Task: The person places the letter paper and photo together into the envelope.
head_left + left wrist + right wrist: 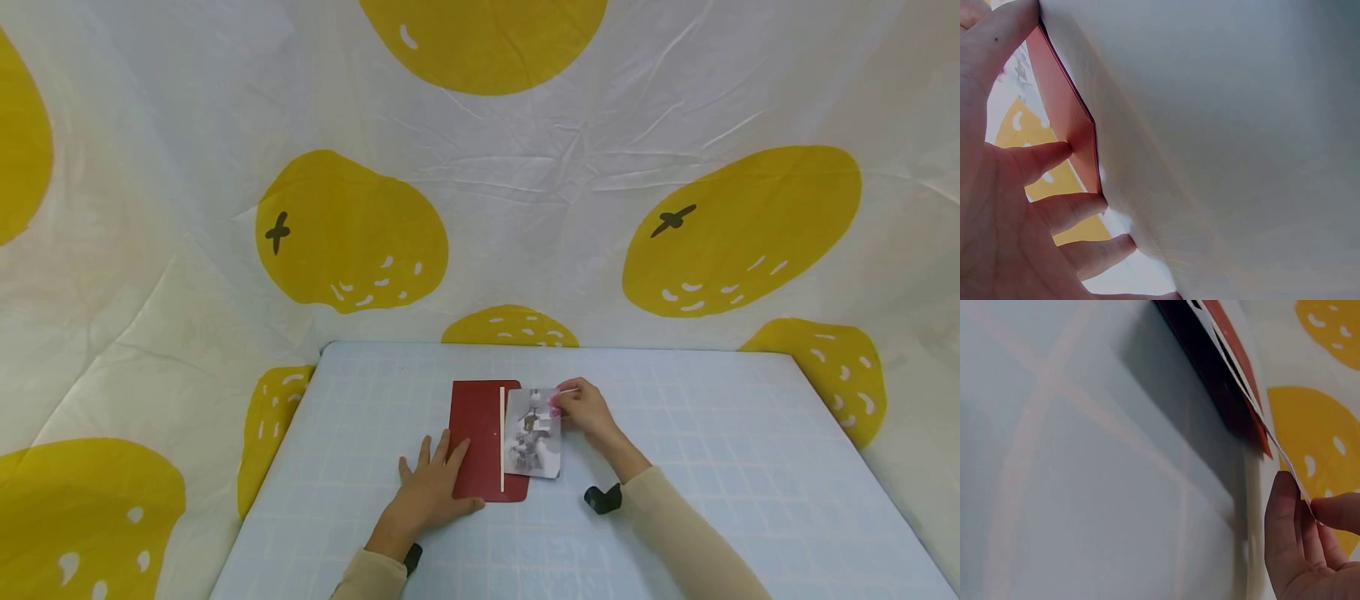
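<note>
A dark red card (pixel 477 437) lies on the pale blue gridded table (pixel 712 467), with a thin white strip (pixel 502 437) along its right side. A black-and-white photo (pixel 534 433) overlaps the card's right edge. My left hand (pixel 431 492) lies flat with straight fingers on the card's lower left part; the left wrist view shows its fingers (pixel 1044 159) against the red card (pixel 1066 112). My right hand (pixel 583 408) pinches the photo's upper right corner, where something pink shows. In the right wrist view its fingers (pixel 1300 519) pinch the thin photo edge (pixel 1291 469) above the card (pixel 1235 369).
A white cloth with large yellow fruit prints (pixel 352 233) hangs behind and around the table. A black wrist strap (pixel 603 498) shows by my right sleeve. The table's far edge (pixel 555 346) meets the cloth.
</note>
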Tool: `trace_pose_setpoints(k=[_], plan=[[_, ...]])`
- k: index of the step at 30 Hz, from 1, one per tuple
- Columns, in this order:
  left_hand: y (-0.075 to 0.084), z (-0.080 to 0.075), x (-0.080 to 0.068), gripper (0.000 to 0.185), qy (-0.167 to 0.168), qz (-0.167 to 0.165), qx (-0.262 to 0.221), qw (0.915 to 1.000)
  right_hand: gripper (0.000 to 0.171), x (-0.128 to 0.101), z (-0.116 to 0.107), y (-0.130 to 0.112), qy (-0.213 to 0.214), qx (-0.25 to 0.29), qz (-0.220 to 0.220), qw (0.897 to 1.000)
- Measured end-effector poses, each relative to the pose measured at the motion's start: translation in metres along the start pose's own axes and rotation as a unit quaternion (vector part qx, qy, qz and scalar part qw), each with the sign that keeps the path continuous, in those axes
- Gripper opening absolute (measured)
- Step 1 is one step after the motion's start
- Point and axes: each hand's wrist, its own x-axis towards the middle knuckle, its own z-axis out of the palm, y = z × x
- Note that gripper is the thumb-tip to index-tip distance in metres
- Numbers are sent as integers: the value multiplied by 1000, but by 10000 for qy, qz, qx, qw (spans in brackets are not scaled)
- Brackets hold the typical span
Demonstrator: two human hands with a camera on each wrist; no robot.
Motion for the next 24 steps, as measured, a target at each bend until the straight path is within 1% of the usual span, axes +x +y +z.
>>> trace_pose_setpoints(k=[10, 17, 24], plan=[[-1, -1, 0, 100, 16, 6, -28, 10000, 23, -2, 14, 2, -77, 82, -123, 9999], [-3, 2, 1, 100, -2, -18, -14, 10000, 22, 0, 24, 2, -129, 44, -9, 9999], [-2, 1, 2, 101, -46, -50, -20, 10000, 22, -1, 33, 1, -160, -64, 7, 9999]])
